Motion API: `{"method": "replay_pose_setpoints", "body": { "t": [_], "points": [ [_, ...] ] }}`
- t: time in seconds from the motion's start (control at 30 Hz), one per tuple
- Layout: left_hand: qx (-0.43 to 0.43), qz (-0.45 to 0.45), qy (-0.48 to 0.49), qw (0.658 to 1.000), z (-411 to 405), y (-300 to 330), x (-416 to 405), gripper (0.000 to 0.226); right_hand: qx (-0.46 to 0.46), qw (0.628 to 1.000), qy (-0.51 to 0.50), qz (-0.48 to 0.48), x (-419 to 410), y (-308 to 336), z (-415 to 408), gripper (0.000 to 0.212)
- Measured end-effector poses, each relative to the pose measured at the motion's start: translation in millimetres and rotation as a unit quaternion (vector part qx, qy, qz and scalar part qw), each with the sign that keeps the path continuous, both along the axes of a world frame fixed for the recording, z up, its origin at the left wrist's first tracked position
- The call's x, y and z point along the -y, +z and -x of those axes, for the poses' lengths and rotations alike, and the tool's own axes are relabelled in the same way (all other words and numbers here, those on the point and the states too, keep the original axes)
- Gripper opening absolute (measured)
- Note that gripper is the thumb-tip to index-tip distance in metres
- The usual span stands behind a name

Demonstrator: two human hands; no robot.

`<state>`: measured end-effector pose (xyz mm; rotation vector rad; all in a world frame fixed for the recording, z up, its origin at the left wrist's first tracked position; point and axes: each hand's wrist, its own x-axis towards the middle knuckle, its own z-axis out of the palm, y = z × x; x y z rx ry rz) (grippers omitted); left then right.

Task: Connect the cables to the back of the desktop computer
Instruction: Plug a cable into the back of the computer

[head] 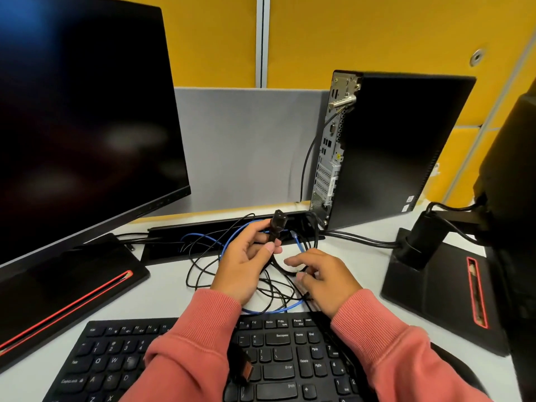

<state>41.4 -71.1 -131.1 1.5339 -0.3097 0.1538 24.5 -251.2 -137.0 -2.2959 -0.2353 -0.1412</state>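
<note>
Early stage, by my read. Left hand grips the black power plug by its moulded body, socket end up, lifted just above the cable tray slot at the back edge of the desk. Right hand sits just beside it, fingers loosely curled into the black cable tangle; looks like it pinches a strand, can't confirm

Desktop computer stands upright at the back-right of the desk, rear panel turned toward the middle. One thin black cable already runs from the upper part of the panel down behind the back edge; can't tell which port. Power inlet at the panel's bottom looks unoccupied

Left to do, as I judge it: power plug in, blue network cable (its clear connector lies loose just right of the left hand), plus whatever else is in the tangle. An HDMI-type plug lies on the keyboard between the sleeves, also unplugged

Surface: white desk, keyboard along the front edge, monitor on a red-trimmed base at left, second monitor stand at right with cables feeding it

Room: grey divider panel behind the desk, yellow partition wall beyond
</note>
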Motion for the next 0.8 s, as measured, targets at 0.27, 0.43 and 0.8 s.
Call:
{"method": "replay_pose_setpoints", "body": {
  "t": [0.27,0.43,0.8],
  "points": [
    [-0.024,-0.003,0.018,1.000,-0.2,0.8,1.0,0.029,0.273,0.950,-0.143,-0.046,8.2,102.6,-44.7,0.026],
    [-0.029,0.001,0.022,0.999,3.5,2.2,1.7,0.031,0.400,0.881,-0.253,-0.023,7.0,176.6,-83.8,0.037],
    [0.021,-0.065,0.033,0.997,-1.1,16.7,9.3,0.024,0.372,0.889,-0.256,0.069,42.4,190.2,-145.5,0.042]
  ]
}}
